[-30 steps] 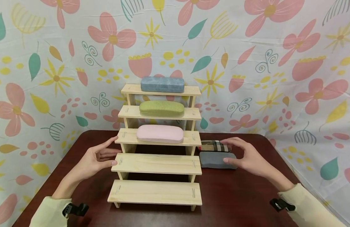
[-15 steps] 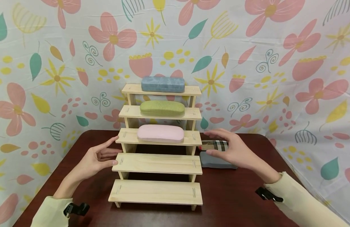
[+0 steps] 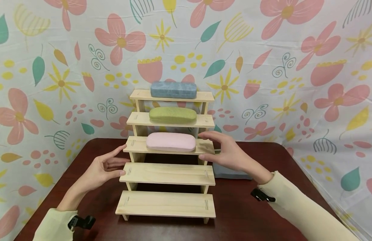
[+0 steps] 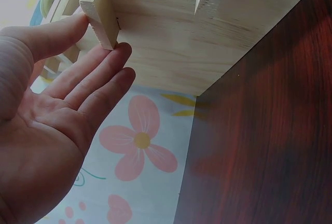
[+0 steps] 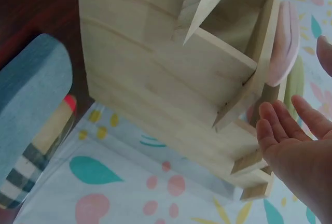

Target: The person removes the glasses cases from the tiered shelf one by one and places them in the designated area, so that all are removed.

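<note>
Right hand [image 3: 231,154] grip open, empty; pink case [image 3: 170,142] lies just left of its fingertips on wooden rack [image 3: 167,173]. Left hand [image 3: 102,166] grip open, touching rack.

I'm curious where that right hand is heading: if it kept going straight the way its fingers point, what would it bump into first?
Probably the pink glasses case on the middle step of the wooden stepped shelf. The right hand is open, its fingers pointing left at the case's near end, though it may brush the step's edge first; depth is unclear.

Floral cloth backdrop [image 3: 294,83] with pink flowers and teal leaves, dark red-brown wooden table [image 3: 243,214], even light.
</note>
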{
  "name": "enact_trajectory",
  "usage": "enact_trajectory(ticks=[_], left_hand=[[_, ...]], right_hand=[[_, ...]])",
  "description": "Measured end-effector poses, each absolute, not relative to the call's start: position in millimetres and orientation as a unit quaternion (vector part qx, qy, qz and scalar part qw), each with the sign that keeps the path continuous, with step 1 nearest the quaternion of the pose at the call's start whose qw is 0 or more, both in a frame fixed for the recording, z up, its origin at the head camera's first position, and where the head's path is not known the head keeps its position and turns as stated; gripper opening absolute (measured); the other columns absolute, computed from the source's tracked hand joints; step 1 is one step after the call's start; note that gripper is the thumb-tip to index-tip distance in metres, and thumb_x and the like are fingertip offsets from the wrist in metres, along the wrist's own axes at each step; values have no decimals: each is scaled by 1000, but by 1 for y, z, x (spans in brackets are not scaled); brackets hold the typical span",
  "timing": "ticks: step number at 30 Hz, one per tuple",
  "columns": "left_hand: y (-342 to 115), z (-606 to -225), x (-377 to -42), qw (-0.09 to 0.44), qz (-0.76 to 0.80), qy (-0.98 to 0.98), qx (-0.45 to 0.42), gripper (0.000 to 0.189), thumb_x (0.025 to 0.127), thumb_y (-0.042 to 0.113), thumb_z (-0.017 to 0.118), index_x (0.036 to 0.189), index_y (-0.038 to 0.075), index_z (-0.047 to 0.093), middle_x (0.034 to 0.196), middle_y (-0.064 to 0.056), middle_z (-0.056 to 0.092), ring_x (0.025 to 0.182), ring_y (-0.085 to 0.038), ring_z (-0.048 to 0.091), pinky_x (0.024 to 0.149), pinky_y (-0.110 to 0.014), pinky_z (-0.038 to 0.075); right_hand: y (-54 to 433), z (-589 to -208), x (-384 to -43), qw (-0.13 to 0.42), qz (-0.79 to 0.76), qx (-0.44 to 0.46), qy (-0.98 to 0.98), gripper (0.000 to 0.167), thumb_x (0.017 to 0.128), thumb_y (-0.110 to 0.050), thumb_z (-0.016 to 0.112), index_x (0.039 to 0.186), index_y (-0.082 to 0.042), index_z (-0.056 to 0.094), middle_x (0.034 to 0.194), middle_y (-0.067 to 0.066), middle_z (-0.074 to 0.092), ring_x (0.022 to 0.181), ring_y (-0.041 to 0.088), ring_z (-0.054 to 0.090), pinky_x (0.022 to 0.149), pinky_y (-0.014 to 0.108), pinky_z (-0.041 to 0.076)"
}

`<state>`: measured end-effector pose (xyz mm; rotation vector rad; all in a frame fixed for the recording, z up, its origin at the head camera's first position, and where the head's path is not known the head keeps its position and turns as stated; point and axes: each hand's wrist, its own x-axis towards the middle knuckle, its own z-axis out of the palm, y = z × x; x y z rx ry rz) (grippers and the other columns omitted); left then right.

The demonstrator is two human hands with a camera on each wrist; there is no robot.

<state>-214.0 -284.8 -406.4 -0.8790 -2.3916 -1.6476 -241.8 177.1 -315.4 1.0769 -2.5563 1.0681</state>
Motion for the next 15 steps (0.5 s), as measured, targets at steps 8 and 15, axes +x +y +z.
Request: enact_trajectory(ticks=[8,15], left_hand=[[-285,-406,-214,52,-540,-789,-287,90,88,-8,81,164,6,37,123,-33,69,114,-13,71,91,-29,59],[-285,-406,-214,51,-540,-791,-285,90,88,-8,81,164,6,37,123,-28,71,114,-13,72,91,-29,58]], right_hand=[[155,-316,-255,70,388,369,-842,65,88,-25,90,146,-13,63,146,7,61,136,26,56,111,53,45],[140,-318,-269,60,374,371,-848,67,87,-21,90,147,-9,62,146,8,60,130,26,59,110,51,47]])
